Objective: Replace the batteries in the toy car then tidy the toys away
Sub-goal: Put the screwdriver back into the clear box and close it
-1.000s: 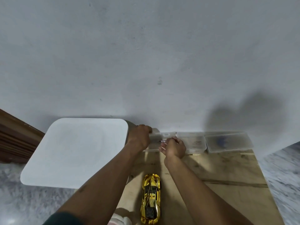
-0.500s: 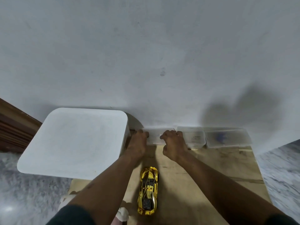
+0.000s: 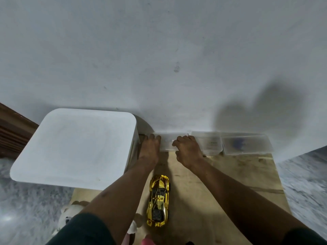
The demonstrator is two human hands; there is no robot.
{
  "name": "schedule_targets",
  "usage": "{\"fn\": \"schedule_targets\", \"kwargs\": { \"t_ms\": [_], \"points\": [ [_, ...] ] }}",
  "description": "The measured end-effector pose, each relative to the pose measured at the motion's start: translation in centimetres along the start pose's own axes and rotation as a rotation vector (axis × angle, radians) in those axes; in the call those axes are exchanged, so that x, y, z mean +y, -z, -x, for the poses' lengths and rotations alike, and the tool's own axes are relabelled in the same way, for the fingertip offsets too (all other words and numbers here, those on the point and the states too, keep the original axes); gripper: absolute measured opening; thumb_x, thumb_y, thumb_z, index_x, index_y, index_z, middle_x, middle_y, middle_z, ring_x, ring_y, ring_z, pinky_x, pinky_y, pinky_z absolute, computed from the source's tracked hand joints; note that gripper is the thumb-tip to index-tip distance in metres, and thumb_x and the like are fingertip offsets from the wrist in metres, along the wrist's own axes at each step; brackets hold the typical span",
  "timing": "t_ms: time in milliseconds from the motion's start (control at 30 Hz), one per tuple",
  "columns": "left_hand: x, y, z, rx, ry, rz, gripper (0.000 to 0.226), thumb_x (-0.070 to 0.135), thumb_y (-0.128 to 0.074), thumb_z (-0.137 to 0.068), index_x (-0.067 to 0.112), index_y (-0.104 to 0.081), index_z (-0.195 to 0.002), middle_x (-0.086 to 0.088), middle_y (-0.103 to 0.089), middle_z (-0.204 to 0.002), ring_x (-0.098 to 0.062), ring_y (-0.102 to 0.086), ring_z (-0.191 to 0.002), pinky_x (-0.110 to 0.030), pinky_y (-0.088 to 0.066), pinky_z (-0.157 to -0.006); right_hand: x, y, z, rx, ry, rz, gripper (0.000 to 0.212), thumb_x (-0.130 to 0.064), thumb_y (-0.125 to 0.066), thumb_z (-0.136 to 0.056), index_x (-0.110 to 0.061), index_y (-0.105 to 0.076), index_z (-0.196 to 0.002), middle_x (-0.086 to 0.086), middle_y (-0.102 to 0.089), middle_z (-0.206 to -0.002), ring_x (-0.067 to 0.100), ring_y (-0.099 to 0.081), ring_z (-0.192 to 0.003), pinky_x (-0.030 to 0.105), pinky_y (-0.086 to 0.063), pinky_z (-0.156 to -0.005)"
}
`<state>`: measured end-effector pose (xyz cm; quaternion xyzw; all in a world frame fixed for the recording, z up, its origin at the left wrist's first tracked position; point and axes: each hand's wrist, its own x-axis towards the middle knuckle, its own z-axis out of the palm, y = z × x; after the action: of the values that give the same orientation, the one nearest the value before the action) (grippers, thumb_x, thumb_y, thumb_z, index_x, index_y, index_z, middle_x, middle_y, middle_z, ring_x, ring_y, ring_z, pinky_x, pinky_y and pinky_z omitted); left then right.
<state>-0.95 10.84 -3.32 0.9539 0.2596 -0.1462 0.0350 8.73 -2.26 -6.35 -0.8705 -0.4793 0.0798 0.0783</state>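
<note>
Head camera looks down on a pale wooden counter [image 3: 230, 174] set against a grey wall, with both bare hands on a small clear plastic box [image 3: 168, 141], the leftmost of three in a row along the wall. The left hand [image 3: 149, 147] has its fingers curled over the box's left end; the right hand [image 3: 187, 149] has fingers bent over its right end and lid. Whether either truly grips or only presses down, I cannot tell. The shiny gold toy car [image 3: 159, 197] lies between the forearms, near the front edge, nose toward the wall. A big white square lidded bin [image 3: 76, 147] stands just left. Risks: a slick lid may spring and scatter contents, or a withdrawing forearm may knock the car off the counter.
</note>
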Motion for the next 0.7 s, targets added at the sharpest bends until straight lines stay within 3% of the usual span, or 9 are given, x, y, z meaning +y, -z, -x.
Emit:
{"fn": "schedule_targets", "kwargs": {
  "t_ms": [100,200,300,367,467,567,633,700],
  "points": [
    [0.4,0.5,0.5,-0.036,0.054,0.121,0.059,0.005,-0.066,-0.088,0.013,-0.041,-0.140,-0.014,-0.043,-0.143,-0.033,-0.043,-0.133,-0.041,-0.049,-0.102,0.4,0.5,1.4,0.059,-0.064,-0.183,0.036,-0.024,-0.067,-0.086,-0.022,-0.067,-0.122,-0.003,-0.065,-0.127,0.020,-0.057,-0.121,0.042,-0.026,-0.116],
    [1.0,1.7,1.9,-0.106,0.078,0.322,0.064,0.034,-0.069,-0.087,0.021,-0.041,-0.143,-0.008,-0.043,-0.144,-0.033,-0.041,-0.134,-0.046,-0.047,-0.105,0.7,1.0,4.3,0.310,-0.150,-0.359,0.032,-0.014,-0.075,-0.080,-0.020,-0.072,-0.111,-0.001,-0.072,-0.113,0.021,-0.065,-0.107,0.047,-0.047,-0.099],
    [1.7,3.3,4.3,-0.120,0.030,0.529,0.065,0.047,-0.059,-0.085,0.031,-0.042,-0.146,-0.003,-0.048,-0.147,-0.028,-0.049,-0.133,-0.045,-0.046,-0.107,0.4,2.2,7.4,0.471,-0.264,-0.500,0.032,-0.003,-0.078,-0.079,-0.017,-0.072,-0.108,0.000,-0.073,-0.102,0.015,-0.068,-0.089,0.035,-0.057,-0.079],
    [1.6,4.3,6.4,-0.097,-0.002,0.688,0.054,0.047,-0.060,-0.087,0.034,-0.051,-0.139,0.002,-0.060,-0.137,-0.022,-0.059,-0.121,-0.038,-0.049,-0.102,-0.2,3.4,9.4,0.511,-0.370,-0.631,0.033,-0.001,-0.078,-0.080,-0.018,-0.072,-0.107,-0.008,-0.070,-0.092,0.003,-0.066,-0.079,0.024,-0.056,-0.069],
    [0.2,5.9,9.8,-0.025,-0.056,0.948,0.036,0.036,-0.069,-0.090,0.030,-0.065,-0.125,0.006,-0.072,-0.108,-0.003,-0.066,-0.092,-0.023,-0.053,-0.087,-1.8,4.3,11.9,0.409,-0.437,-0.714,0.031,-0.005,-0.076,-0.084,-0.026,-0.070,-0.106,-0.015,-0.067,-0.087,0.002,-0.065,-0.075,0.012,-0.051,-0.063],
    [-3.5,7.6,12.8,0.086,-0.065,1.124,0.024,0.022,-0.069,-0.090,0.025,-0.072,-0.113,0.011,-0.070,-0.088,0.009,-0.063,-0.073,-0.007,-0.047,-0.068,-4.5,4.9,13.3,0.273,-0.443,-0.832,0.024,-0.007,-0.074,-0.086,-0.028,-0.072,-0.099,-0.006,-0.072,-0.080,0.008,-0.068,-0.066,0.020,-0.055,-0.059],
    [-6.9,8.8,14.3,0.169,-0.040,1.179,0.017,0.021,-0.069,-0.090,0.028,-0.073,-0.105,0.011,-0.071,-0.086,0.003,-0.065,-0.074,-0.013,-0.050,-0.070,-6.5,5.8,13.3,0.160,-0.434,-0.925,0.018,-0.009,-0.074,-0.086,-0.020,-0.074,-0.101,0.003,-0.073,-0.076,0.014,-0.069,-0.061,0.032,-0.058,-0.057],
    [-11.0,10.0,15.5,0.266,0.022,1.238,0.012,0.022,-0.071,-0.089,0.028,-0.075,-0.099,0.004,-0.073,-0.086,-0.014,-0.071,-0.076,-0.025,-0.054,-0.064,-8.9,6.7,12.7,0.068,-0.390,-0.957,0.017,-0.015,-0.074,-0.086,-0.019,-0.073,-0.103,0.004,-0.075,-0.078,0.018,-0.070,-0.062,0.035,-0.058,-0.056]
  ]
}}
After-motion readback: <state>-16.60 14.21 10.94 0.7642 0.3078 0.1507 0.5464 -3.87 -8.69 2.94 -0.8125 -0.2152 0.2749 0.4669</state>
